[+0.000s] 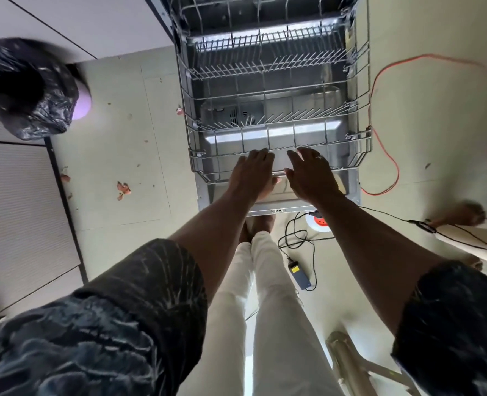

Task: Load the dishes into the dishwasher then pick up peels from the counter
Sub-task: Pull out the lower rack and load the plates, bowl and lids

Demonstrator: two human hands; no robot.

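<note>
The dishwasher's lower wire rack (276,121) is pulled out over the open door (351,190) and holds no dishes. The upper rack (265,10) shows above it. My left hand (252,174) lies on the rack's front rail, fingers extended over the wire and thumb below by the handle. My right hand (311,174) rests beside it on the same rail with fingers straight and spread. Reddish peel scraps (123,189) lie on the floor to the left. No dishes are in view.
A bin lined with a black bag (28,87) stands at the far left. An orange cable (385,138) runs right of the dishwasher. A power strip (319,221) and a black cord with an adapter (301,274) lie by my feet. Another person's foot (462,214) is at right.
</note>
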